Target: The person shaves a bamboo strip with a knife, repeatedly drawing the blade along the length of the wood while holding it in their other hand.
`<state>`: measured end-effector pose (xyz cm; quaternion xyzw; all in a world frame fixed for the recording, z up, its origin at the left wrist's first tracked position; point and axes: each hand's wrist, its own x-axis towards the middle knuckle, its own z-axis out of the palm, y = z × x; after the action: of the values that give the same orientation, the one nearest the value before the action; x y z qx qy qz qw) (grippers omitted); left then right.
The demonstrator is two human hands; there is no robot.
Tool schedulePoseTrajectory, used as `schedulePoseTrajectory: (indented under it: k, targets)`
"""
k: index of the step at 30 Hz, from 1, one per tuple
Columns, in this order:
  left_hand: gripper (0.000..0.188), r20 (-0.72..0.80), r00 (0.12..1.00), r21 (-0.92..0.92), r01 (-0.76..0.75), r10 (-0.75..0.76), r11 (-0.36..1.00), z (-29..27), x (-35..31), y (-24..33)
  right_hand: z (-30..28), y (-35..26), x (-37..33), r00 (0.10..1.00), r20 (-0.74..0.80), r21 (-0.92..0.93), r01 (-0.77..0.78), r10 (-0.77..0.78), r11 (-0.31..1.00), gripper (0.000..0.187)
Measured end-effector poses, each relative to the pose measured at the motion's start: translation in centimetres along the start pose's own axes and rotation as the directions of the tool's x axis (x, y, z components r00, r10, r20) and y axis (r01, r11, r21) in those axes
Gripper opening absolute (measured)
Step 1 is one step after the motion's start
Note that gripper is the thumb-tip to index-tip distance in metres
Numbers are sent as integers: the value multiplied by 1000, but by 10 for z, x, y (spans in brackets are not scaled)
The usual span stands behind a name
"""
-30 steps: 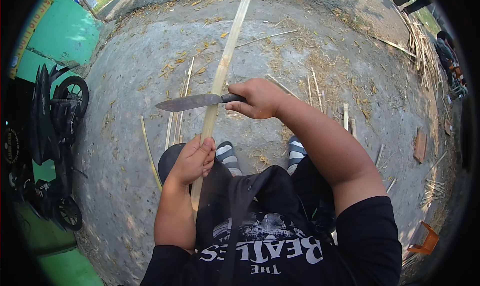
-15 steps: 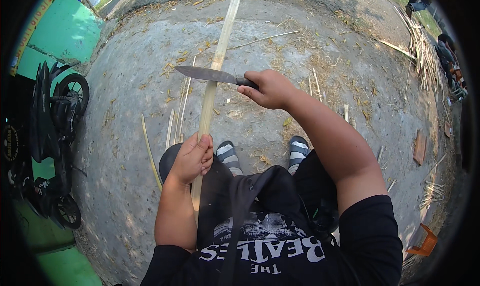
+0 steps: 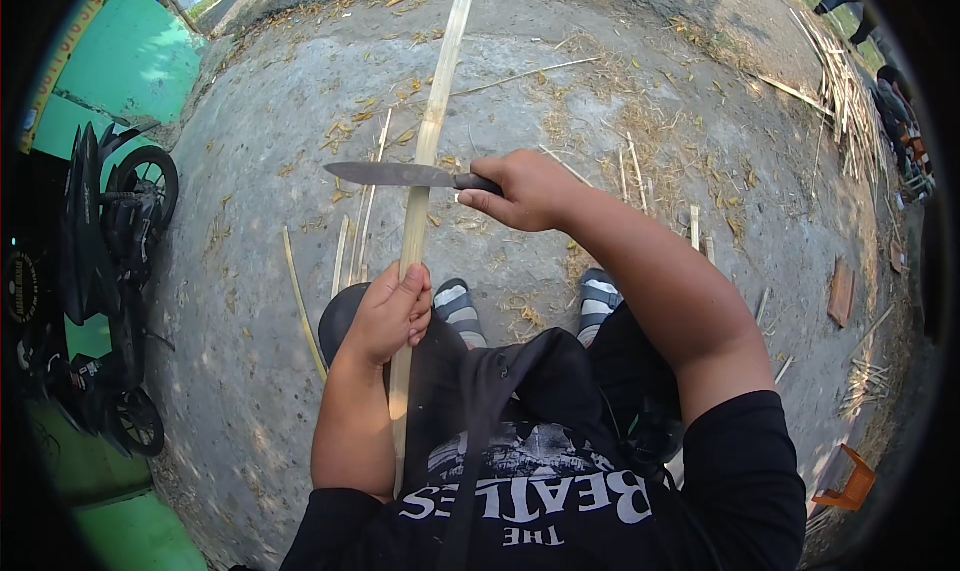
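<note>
Shaving is judged in hand: the bamboo strip [image 3: 430, 131] is gripped by the left hand [image 3: 388, 316], the knife [image 3: 400, 175] clenched in the right hand [image 3: 525, 191]; a steady, shallow stroke is called for.

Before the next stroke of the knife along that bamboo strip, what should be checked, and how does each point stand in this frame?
1. Left hand closed round the bamboo strip: ok, fingers wrap it near its lower end.
2. Right hand firm on the knife handle: ok, fist closed on the dark handle.
3. Blade on the strip: ok, it lies across the strip, above the left hand.
4. Left hand apart from the blade: ok, a bare stretch of strip lies between them.
5. Feet apart from the blade: ok, both sandalled feet sit nearer the body than the blade does.
6. Which way the edge faces: cannot tell.
</note>
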<state>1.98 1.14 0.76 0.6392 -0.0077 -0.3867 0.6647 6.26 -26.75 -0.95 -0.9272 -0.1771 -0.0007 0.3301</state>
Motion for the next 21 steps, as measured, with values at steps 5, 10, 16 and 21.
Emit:
schedulePoseTrajectory:
  k: [5,10,16,21]
  targets:
    - [32,7,1000,69,1,-1,998,3,-3,-1,-2,-2,2,995,4,-42,97,-97,994,45]
    - [32,19,1000,72,-2,1,997,2,0,1,-4,26,3,992,-103,35,-62,66,997,44]
    - [30,-18,999,-17,-43,42,999,-1,0,-2,-3,-5,0,993,114,-19,17,-15,1000,50]
    - [33,-32,999,108,-11,15,994,3,5,-2,-31,28,1,968,-9,-35,-253,252,967,52]
